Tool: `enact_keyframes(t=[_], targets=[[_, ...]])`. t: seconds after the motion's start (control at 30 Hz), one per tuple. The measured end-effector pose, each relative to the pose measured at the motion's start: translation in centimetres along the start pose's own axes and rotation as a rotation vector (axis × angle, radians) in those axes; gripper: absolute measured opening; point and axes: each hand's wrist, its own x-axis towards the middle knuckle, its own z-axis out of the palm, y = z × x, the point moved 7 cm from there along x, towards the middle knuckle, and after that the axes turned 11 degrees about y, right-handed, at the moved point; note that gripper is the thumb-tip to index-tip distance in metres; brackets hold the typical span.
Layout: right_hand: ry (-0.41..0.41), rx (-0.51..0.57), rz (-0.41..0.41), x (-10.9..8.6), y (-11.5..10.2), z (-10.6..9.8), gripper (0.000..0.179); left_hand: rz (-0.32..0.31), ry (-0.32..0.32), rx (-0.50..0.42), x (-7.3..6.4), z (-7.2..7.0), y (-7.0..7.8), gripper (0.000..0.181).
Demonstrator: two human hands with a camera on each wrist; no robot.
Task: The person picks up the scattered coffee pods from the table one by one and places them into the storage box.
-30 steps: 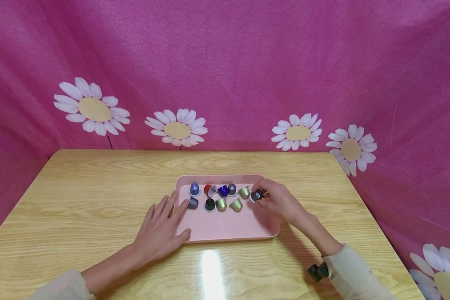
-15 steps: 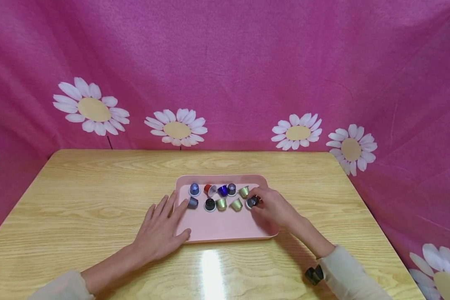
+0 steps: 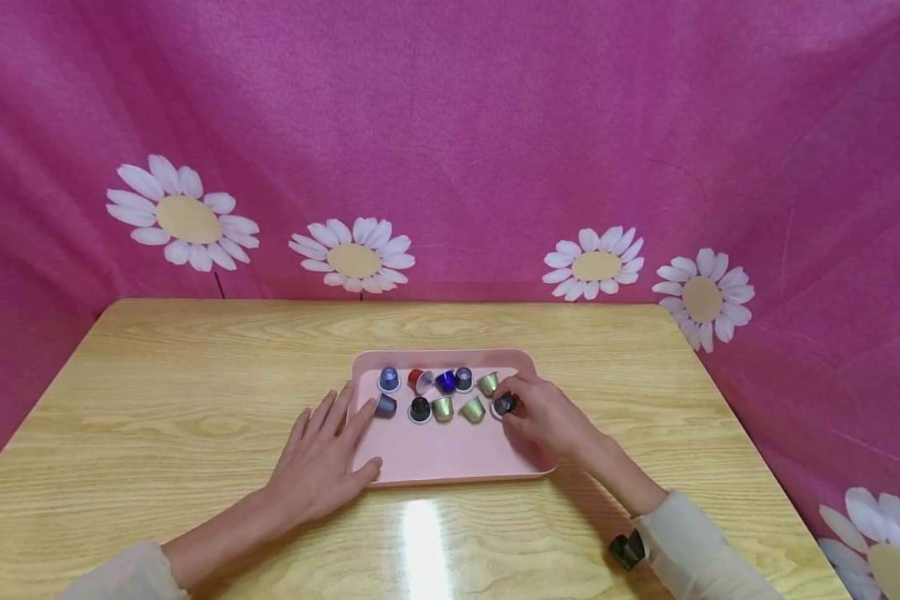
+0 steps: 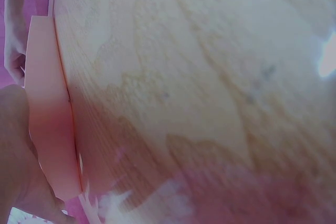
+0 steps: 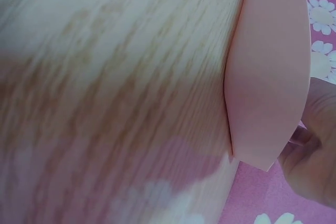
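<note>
In the head view a pink tray (image 3: 442, 454) holds two rows of coffee capsules. My right hand (image 3: 547, 415) reaches over its right side and pinches a dark coffee capsule (image 3: 504, 405), white rim toward the tray floor. Just left of it lie a light green capsule (image 3: 473, 409) and another green one (image 3: 488, 383) behind. My left hand (image 3: 318, 462) rests with spread fingers over the tray's left edge, index fingertip at a grey-blue capsule (image 3: 386, 406). The wrist views show only the tray's outer wall (image 5: 268, 72) and parts of the hands; the capsules are hidden there.
Further capsules in the tray are a blue one (image 3: 389, 379), a red one (image 3: 420, 381), a deep blue one (image 3: 446, 382), a dark one (image 3: 463, 379), a black one (image 3: 420, 409) and a green one (image 3: 442, 408). A flowered pink cloth (image 3: 465, 167) hangs behind the wooden table (image 3: 195, 375).
My right hand has brought the dark capsule slightly left and nearer to me, to the right end of the front row. During the last half second it has barely moved. The left hand stays put.
</note>
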Motion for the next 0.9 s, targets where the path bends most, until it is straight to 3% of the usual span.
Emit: enact_keyframes(t=[0.9], targets=[[0.005, -0.062, -0.024, 0.03, -0.26, 0.13, 0.028, -0.005, -0.008, 0.003, 0.03, -0.07, -0.01, 0.076]])
